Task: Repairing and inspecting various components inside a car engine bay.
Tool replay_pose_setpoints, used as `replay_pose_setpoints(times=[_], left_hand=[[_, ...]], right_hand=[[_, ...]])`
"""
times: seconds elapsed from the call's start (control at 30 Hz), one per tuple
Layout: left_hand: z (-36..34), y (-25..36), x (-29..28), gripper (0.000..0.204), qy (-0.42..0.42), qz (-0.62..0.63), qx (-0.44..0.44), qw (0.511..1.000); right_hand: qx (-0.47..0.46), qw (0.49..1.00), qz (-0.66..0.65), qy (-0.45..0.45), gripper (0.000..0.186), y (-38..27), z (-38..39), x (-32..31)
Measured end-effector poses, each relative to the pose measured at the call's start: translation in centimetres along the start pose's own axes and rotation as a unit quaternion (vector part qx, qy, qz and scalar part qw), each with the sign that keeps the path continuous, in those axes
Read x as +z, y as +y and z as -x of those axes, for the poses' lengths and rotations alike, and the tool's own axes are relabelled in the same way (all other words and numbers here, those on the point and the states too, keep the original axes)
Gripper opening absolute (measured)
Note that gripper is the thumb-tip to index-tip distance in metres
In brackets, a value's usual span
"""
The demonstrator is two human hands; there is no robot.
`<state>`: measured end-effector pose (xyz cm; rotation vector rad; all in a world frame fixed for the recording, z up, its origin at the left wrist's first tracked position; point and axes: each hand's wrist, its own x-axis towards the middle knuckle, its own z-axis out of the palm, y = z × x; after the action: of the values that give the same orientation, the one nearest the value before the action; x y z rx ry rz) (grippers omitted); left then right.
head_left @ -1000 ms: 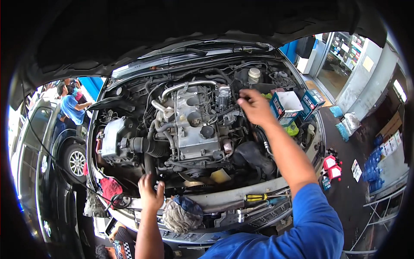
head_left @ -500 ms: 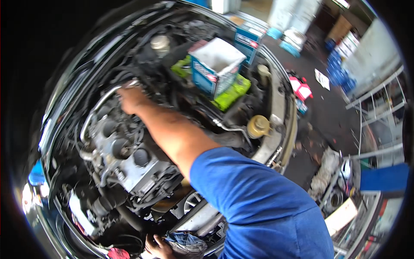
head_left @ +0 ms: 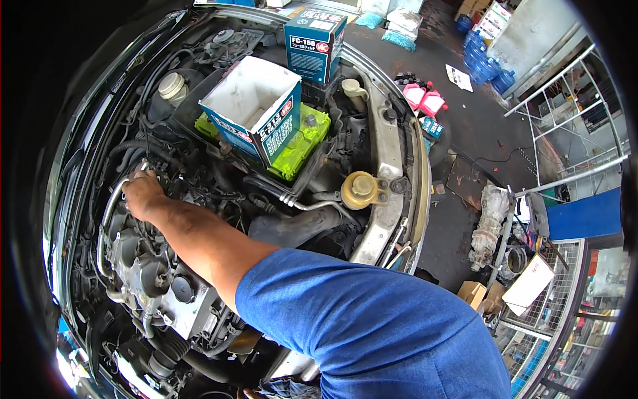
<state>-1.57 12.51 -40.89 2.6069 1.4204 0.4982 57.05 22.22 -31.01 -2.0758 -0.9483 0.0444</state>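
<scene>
Right hand point(head_left: 143, 195) shifted leftward, gripping metal pipe point(head_left: 114, 199), pipe running lengthwise along engine point(head_left: 153, 279)

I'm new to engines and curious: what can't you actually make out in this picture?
- Head view: right hand fingertips, buried among hoses; whether they hold anything cannot be told.
- Left hand: hidden beneath the blue sleeve at the lower edge.
- Open box: its contents, hidden by its walls.

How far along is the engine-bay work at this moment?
Done: the bay is open, and an opened blue-and-white carton sits on the yellow-green battery, a closed one behind it. In hand: the right hand rests on a metal pipe by the engine; its grip is hidden. Left: the engine's top remains exposed. The left hand is barely visible.
</scene>
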Motion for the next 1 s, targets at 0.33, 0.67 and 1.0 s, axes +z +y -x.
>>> replay_pose_setpoints(times=[0.33,0.67,1.0], left_hand=[[-0.4,2.2,-0.7,0.062,-0.023,0.014,-0.055,0.998],[-0.4,1.7,-1.0,0.057,-0.093,-0.021,-0.094,0.991],[1.1,-6.6,2.9,0.06,0.087,-0.137,0.258,0.953]], right_hand=[[0.005,0.997,-0.028,0.07,0.034,-0.8,0.7,0.0],[0.0,0.995,-0.028,0.093,0.034,-0.2,0.8,0.5],[0.003,0.999,-0.012,0.039,0.037,-0.1,1.4,-0.9]])
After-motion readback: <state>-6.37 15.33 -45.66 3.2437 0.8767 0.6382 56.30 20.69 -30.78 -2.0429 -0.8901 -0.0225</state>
